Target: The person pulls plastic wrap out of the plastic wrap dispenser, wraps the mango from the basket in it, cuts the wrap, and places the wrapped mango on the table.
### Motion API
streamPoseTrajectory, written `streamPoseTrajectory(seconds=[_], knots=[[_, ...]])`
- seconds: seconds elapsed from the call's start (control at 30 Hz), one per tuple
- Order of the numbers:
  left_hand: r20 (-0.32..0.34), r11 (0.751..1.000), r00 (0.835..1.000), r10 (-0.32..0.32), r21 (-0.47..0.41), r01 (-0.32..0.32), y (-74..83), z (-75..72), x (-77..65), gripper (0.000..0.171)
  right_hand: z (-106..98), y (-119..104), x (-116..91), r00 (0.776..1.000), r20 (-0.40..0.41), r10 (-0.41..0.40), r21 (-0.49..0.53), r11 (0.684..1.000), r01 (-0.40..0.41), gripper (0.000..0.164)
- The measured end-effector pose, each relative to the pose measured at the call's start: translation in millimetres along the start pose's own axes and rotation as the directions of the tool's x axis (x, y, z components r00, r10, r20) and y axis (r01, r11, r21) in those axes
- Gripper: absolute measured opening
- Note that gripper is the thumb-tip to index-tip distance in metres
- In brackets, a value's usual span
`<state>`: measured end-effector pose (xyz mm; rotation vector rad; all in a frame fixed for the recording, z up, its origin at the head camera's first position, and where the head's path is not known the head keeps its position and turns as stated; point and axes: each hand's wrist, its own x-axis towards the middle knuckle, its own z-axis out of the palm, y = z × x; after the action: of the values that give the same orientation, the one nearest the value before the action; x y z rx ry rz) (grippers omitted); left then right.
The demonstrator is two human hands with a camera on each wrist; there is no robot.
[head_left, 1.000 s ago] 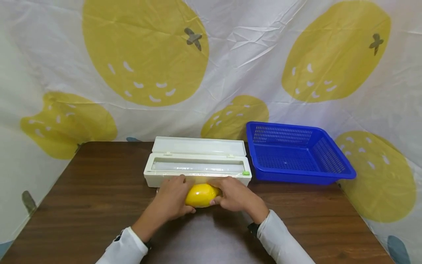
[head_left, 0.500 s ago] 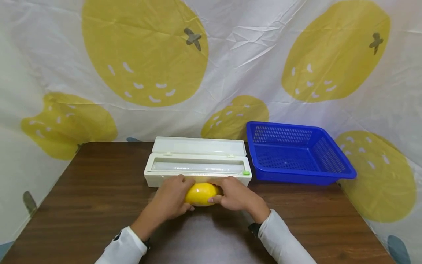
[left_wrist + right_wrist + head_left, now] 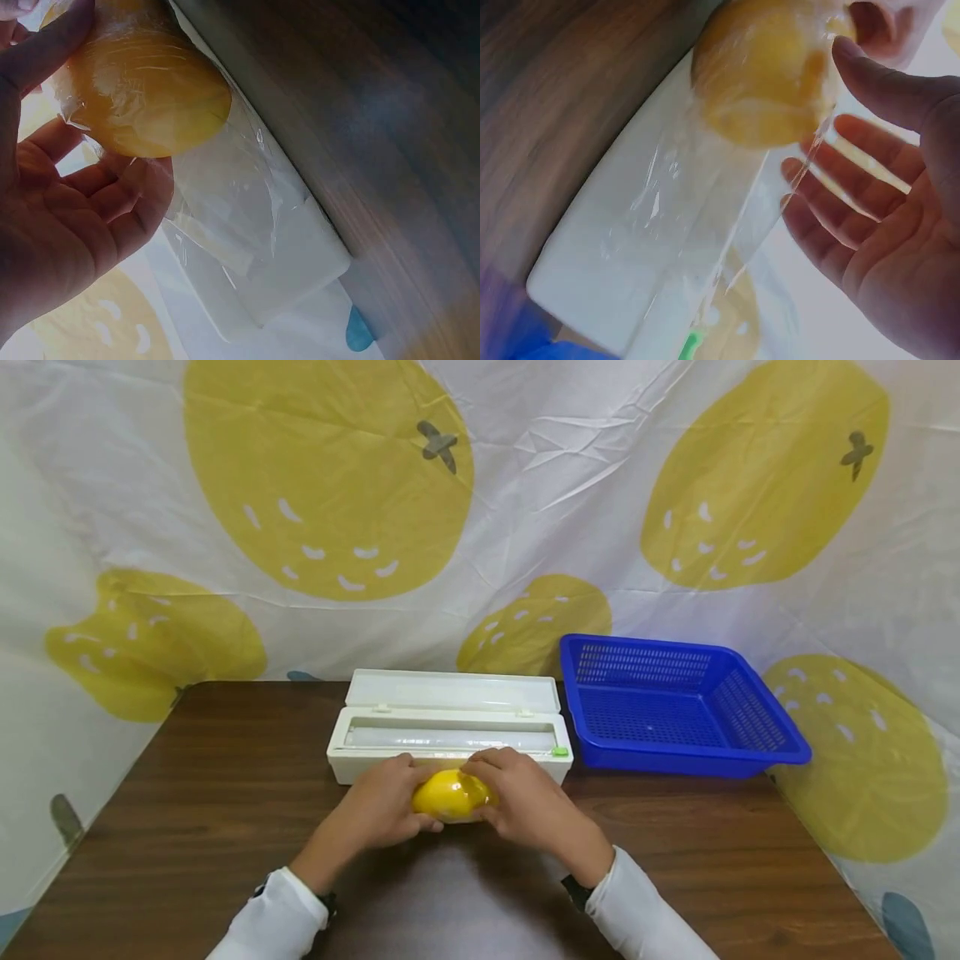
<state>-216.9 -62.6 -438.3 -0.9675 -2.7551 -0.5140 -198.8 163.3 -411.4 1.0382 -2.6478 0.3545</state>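
Seen from the head, the left fingers (image 3: pixel 425 823) and right fingers (image 3: pixel 483 766) partly hide the yellow fruit (image 3: pixel 448 795). The left wrist view's top edge crops it; the right's corner crops a blurred blue basket (image 3: pixel 555 351).

An indoor corner, room type unclear: fruit-print cloth (image 3: pixel 555 527) fills the upper frame, wood-grain surface (image 3: pixel 225 810) below.

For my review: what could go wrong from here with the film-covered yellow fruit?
The wrinkled clear plastic film might bunch or stick to itself; creases show beside the glossy yellow rounded fruit.
That film appears to run from the fruit to the white rectangular plastic box, so a hard pull could shift the box.
The film-covered surface looks slick, so the fruit may slip if the left grip or right grip loosens.
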Motion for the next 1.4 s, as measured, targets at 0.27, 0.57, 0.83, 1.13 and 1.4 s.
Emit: streamPoseTrajectory(seconds=[0.27,0.57,0.83,1.13,1.4], knots=[[-0.005,0.999,1.000,0.010,-0.050,-0.010,-0.1,-1.5,0.5,0.062,2,-9,-1,0.999,0.027,-0.044,-0.090,0.995,0.047,0.052],[-0.008,0.980,0.993,-0.121,-0.158,0.118,-6.2,-6.7,0.1,0.065,4,-8,0,0.999,0.018,-0.029,-0.090,0.995,0.031,0.060],[0.014,0.956,0.989,-0.144,-0.256,0.143,-16.8,-7.5,0.8,0.053,9,-4,2,0.999,0.000,-0.036,-0.080,0.996,0.036,0.070],[0.038,0.949,0.993,-0.108,-0.292,0.114,-19.9,-7.7,1.5,0.050,16,-2,2,1.000,0.025,-0.017,-0.109,0.994,0.020,0.076],[0.087,0.944,0.991,-0.101,-0.308,0.123,-21.7,-7.3,2.1,0.053,20,-1,2,0.999,0.041,-0.008,-0.116,0.993,0.012,0.080]])
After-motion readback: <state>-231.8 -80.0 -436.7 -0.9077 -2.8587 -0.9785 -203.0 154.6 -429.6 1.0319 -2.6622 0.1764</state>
